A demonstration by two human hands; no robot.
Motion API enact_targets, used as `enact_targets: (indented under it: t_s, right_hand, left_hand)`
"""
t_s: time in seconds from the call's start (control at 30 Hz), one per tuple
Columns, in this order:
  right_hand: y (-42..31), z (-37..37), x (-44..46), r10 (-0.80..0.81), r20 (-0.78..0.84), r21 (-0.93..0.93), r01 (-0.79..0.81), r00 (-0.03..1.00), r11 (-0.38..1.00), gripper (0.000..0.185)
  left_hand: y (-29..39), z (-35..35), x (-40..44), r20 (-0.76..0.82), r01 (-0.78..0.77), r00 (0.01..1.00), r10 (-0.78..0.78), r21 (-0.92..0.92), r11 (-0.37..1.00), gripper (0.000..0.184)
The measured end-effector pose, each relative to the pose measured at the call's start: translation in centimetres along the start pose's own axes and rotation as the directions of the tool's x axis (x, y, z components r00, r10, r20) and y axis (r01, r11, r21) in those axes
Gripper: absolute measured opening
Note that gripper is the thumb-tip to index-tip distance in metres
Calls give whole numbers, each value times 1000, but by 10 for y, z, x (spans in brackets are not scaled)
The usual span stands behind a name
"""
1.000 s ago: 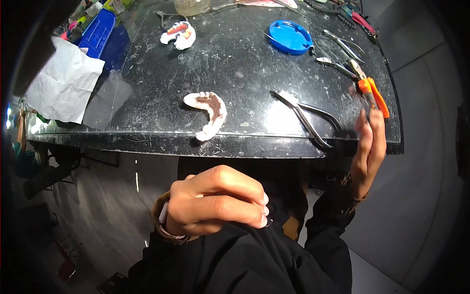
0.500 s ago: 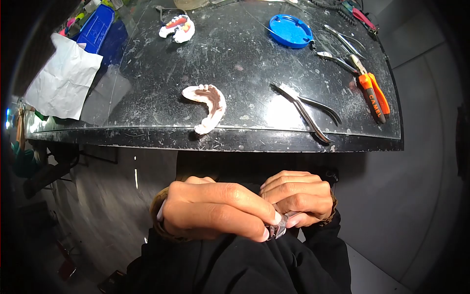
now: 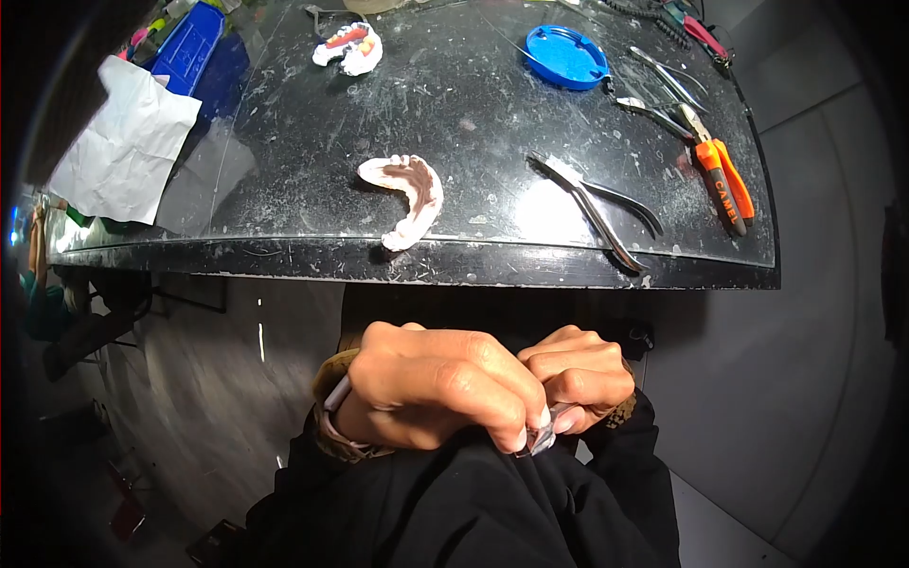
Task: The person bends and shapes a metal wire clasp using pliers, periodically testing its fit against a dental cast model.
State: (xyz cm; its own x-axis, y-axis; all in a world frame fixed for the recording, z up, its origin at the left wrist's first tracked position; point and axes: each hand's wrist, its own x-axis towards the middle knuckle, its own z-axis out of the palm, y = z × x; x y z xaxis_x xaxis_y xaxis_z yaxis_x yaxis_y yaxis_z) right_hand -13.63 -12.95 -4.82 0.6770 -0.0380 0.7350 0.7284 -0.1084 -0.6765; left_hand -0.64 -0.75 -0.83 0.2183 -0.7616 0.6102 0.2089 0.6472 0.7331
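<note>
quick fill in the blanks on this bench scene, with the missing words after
1. The orange-handled pliers bear the printed word ____.
2. The round dish is coloured ____.
3. The left hand and right hand meet at a shiny object; the hand nearer those pliers is the ____.

Missing words: CAMEL; blue; right

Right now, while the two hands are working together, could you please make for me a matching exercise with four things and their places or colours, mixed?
1. left hand
2. all-pale dental cast
3. dental cast with red inside
4. CAMEL pliers

A. near the table's front edge, left of the bare-metal pliers
B. orange and dark handles
C. fingertips at a small shiny object
D. far from the front edge, left of the round blue dish

Pairs: 1-C, 2-A, 3-D, 4-B.
</note>
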Motion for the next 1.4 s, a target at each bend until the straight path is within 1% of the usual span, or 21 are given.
enact_targets:
  t_s: [0.07, 0.1, 0.17, 0.27, 0.37, 0.4, 0.53, 0.63, 0.73, 0.77, 0.8, 0.87, 0.9, 0.93, 1.03, 1.07, 1.13, 1.23, 1.27, 1.33, 1.4]
  right_hand:
    - [2, 1, -2, 4, 2, 24, -4, 1000, 1000, 25]
    - [4, 1, -2, 5, 9, 33, -6, 1000, 999, 26]
    - [6, 0, -2, 17, 36, 61, -19, 999, 998, 26]
    - [5, -4, -2, 59, 106, 119, -72, 993, 990, 26]
    - [3, -11, 1, 124, 192, 172, -158, 974, 972, 26]
    - [2, -13, 1, 148, 220, 187, -191, 964, 964, 26]
    - [-1, -20, 3, 200, 275, 172, -253, 940, 952, 24]
    - [-7, -19, 6, 208, 117, 31, -213, 971, 977, 23]
    - [-21, -32, 6, 185, 6, -235, -178, 983, 956, 21]
    - [-21, -42, 2, 108, -25, -295, -111, 994, 949, 23]
    - [-35, -52, 6, 128, -62, -485, -142, 990, 863, 24]
    - [-47, -56, 5, 90, -369, -769, -358, 925, 529, 20]
    - [-54, -55, 16, 154, -519, -764, -537, 841, 359, 14]
    - [-50, -66, 16, 123, -522, -823, -536, 844, 187, 9]
    - [-39, -92, 10, 173, -545, -835, -550, 820, -25, 11]
    - [-35, -99, 7, 200, -543, -835, -550, 816, -21, 11]
    - [-30, -102, 6, 133, -544, -838, -545, 829, -26, 14]
    - [-37, -79, 19, 93, -442, -895, -446, 892, 24, 19]
    - [-37, -71, 19, 210, -378, -905, -407, 902, 123, 25]
    - [-27, -52, 24, 294, -381, -902, -423, 877, 92, 26]
    - [-18, -53, 19, 282, -354, -923, -381, 892, 46, 26]
  left_hand:
    - [-1, 1, -4, -16, 43, 999, -45, -105, 994, 15]
    - [-3, -1, -5, 6, 28, 1000, -28, -110, 994, 5]
    - [-6, -4, -5, 50, 0, 999, 6, -121, 993, 18]
    - [-5, -4, -7, 49, 22, 999, -14, -152, 988, 16]
    - [-6, -6, -7, 87, 27, 996, -16, -135, 991, 14]
    - [-5, -5, -7, 55, 48, 998, -42, -119, 992, 5]
    - [1, 0, -8, -6, 74, 997, -74, -25, 997, 14]
    - [3, 3, -10, -71, 25, 997, -16, 125, 992, 12]
    - [5, 6, -12, -141, -5, 989, 43, 259, 966, 11]
    - [5, 6, -11, -147, -6, 988, 49, 276, 961, 11]
    - [6, 6, -11, -154, -6, 987, 53, 292, 956, 11]
    - [8, 2, -11, -126, -12, 990, 58, 334, 942, 13]
    - [9, 1, -10, -111, -18, 992, 60, 354, 935, 14]
    - [9, 1, -11, -112, -21, 992, 63, 344, 939, 14]
    - [8, 0, -13, -118, -28, 990, 71, 336, 941, 16]
    - [8, -1, -14, -123, -23, 990, 69, 343, 939, 17]
    - [9, 1, -13, -157, -13, 985, 75, 362, 932, 19]
    - [7, 5, -11, -222, 5, 970, 94, 408, 913, 18]
    - [6, 5, -11, -228, 5, 968, 103, 431, 903, 18]
    - [5, 7, -10, -238, 10, 965, 110, 452, 892, 16]
    - [8, 8, -8, -252, 14, 961, 116, 459, 888, 13]
